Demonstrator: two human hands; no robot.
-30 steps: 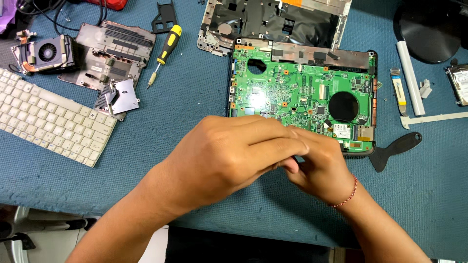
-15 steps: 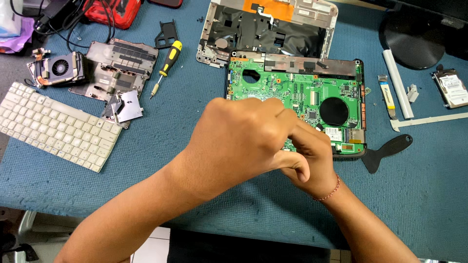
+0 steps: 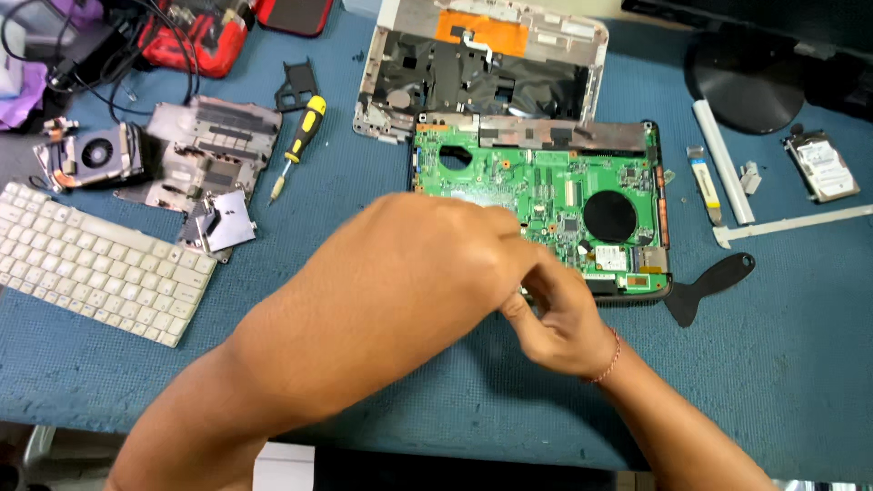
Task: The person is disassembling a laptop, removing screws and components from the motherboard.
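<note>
My one camera sits on the head, looks steeply down at the near table [image 3: 800,364], quite close above the hands.
</note>
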